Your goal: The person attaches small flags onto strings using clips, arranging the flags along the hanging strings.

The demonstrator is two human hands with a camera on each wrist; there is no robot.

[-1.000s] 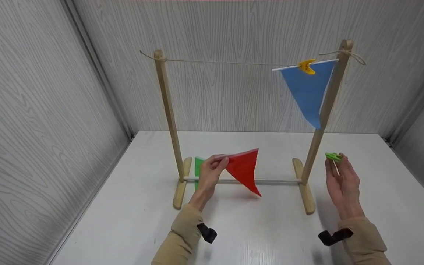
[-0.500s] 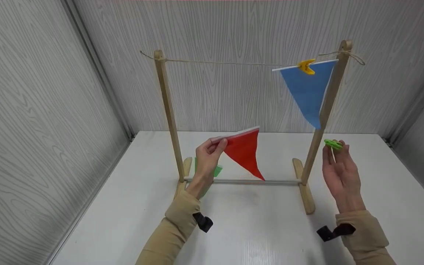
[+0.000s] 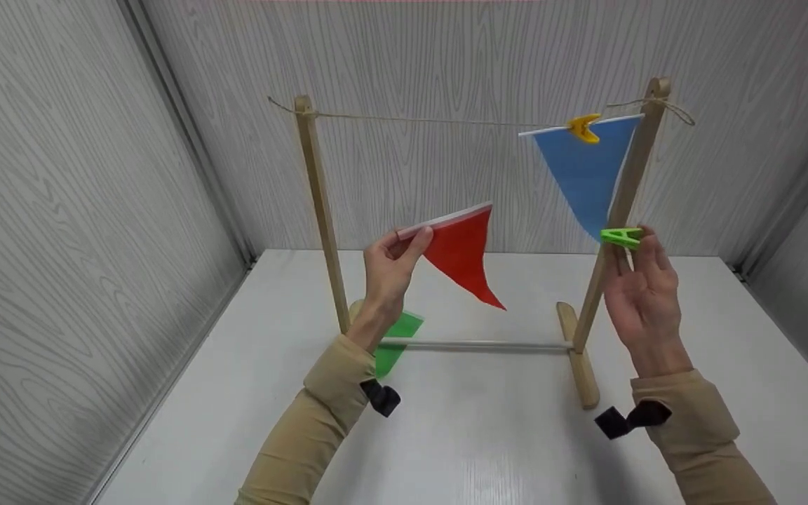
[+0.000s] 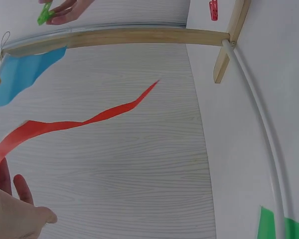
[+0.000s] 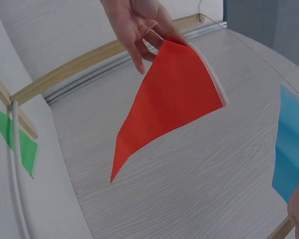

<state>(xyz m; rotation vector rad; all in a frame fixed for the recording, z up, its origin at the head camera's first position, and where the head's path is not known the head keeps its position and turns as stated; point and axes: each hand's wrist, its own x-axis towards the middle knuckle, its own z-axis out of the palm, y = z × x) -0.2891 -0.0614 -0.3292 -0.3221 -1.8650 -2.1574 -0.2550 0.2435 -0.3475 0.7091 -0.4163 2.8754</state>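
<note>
No text, label, brand, number or sign can be read in any of the 3 views. The red pennant (image 3: 463,256), blue pennant (image 3: 584,175), green pennant (image 3: 395,335) and both pegs are plain and unmarked.

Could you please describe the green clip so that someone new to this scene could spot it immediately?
Start at the wooden rack with twine strung across its top, and go to its right post. There the right hand pinches a small lime-green plastic clip. The only other clip on the rack is yellow, holding the blue triangular flag.
</note>
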